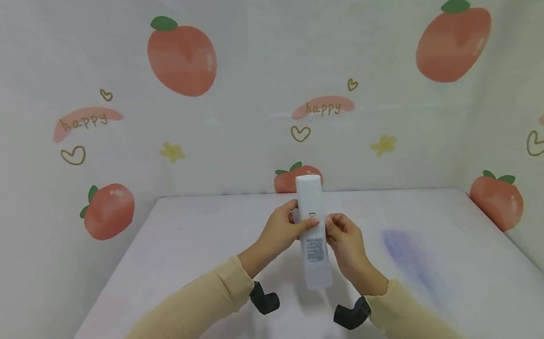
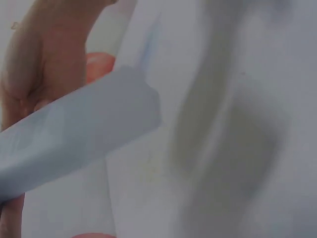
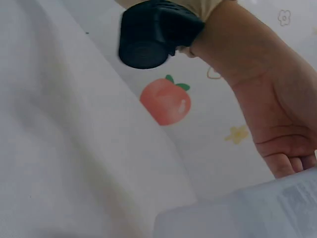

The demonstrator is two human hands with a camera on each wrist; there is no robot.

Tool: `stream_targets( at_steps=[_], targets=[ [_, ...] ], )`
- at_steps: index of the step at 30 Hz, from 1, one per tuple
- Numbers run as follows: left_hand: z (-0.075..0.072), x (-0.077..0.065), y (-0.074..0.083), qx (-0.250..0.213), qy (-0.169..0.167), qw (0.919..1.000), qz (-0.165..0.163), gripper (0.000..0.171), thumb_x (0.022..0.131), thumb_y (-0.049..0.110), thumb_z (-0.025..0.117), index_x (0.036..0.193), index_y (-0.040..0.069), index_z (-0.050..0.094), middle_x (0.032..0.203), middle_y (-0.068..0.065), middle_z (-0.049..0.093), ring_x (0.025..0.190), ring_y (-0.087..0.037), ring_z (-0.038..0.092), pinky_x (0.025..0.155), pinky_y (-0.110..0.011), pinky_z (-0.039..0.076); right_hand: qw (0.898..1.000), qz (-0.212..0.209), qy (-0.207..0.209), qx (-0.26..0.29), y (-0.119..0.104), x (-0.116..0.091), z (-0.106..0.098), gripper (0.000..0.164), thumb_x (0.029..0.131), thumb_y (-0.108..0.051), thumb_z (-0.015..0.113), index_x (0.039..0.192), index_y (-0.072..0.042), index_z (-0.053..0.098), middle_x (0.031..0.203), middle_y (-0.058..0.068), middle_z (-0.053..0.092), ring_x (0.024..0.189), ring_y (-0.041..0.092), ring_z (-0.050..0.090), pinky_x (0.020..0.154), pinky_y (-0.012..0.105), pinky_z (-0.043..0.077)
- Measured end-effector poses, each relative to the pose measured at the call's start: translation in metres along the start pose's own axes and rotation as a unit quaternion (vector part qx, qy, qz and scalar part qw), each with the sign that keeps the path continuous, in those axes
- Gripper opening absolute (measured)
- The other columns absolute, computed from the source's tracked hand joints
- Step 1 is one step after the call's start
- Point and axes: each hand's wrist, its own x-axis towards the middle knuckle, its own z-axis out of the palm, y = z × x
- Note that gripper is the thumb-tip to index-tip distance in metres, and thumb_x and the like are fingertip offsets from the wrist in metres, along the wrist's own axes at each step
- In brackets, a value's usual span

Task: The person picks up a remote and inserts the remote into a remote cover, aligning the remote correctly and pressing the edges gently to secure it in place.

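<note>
A long white case [image 1: 309, 199] stands upright in mid-air over the table, with small grey print on its front and a paler, cloudy lower end. My left hand [image 1: 283, 227] grips it from the left, thumb laid across the front and fingers behind. At its right edge, the curled fingertips and thumb of my right hand [image 1: 348, 242] pinch the side. Its smooth lower part [image 2: 94, 124] slants across the left wrist view. In the right wrist view, the printed case [image 3: 233, 215] fills the lower right corner, below a palm and bent fingers.
Below the hands lies a white table [image 1: 197, 222] with a faint purple smear [image 1: 407, 254] on the right. A white curtain [image 1: 252, 82] printed with peaches and "happy" encloses the back and sides. Black wrist cameras [image 1: 353, 315] hang beneath both wrists.
</note>
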Motion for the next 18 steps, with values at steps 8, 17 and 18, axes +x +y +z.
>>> stream_targets(
  at_steps=[8, 17, 18],
  targets=[
    [-0.001, -0.007, -0.006, 0.072, 0.016, 0.9969, 0.025, 0.055, 0.077, 0.03, 0.082, 0.124, 0.016, 0.056, 0.11, -0.009, 0.065, 0.091, -0.022, 0.064, 0.077, -0.038, 0.055, 0.996, 0.003, -0.09, -0.01, -0.003, -0.003, -0.005, 0.027, 0.101, -0.021, 0.051, 0.125, -0.012, 0.043, 0.107, -0.001, 0.059, 0.097, 0.014, 0.063, 0.084, 0.033, 0.052],
    [0.001, -0.013, -0.026, -0.094, 0.026, 0.9951, -0.013, 0.028, 0.091, 0.013, 0.067, 0.113, -0.004, 0.062, 0.106, -0.013, 0.067, 0.095, -0.018, 0.065, 0.089, -0.037, 0.055, 0.997, 0.034, -0.074, 0.0, -0.007, 0.002, -0.014, 0.024, 0.102, -0.015, 0.05, 0.123, -0.01, 0.041, 0.1, -0.006, 0.062, 0.09, 0.011, 0.063, 0.079, 0.032, 0.054],
    [0.002, -0.014, -0.027, -0.102, 0.023, 0.9944, -0.014, 0.022, 0.091, 0.011, 0.067, 0.106, -0.005, 0.063, 0.099, -0.01, 0.068, 0.09, -0.015, 0.065, 0.087, -0.036, 0.056, 0.996, 0.035, -0.081, -0.003, -0.007, 0.002, -0.015, 0.024, 0.101, -0.014, 0.05, 0.123, -0.01, 0.041, 0.1, -0.006, 0.062, 0.09, 0.012, 0.063, 0.079, 0.032, 0.053]
  ],
)
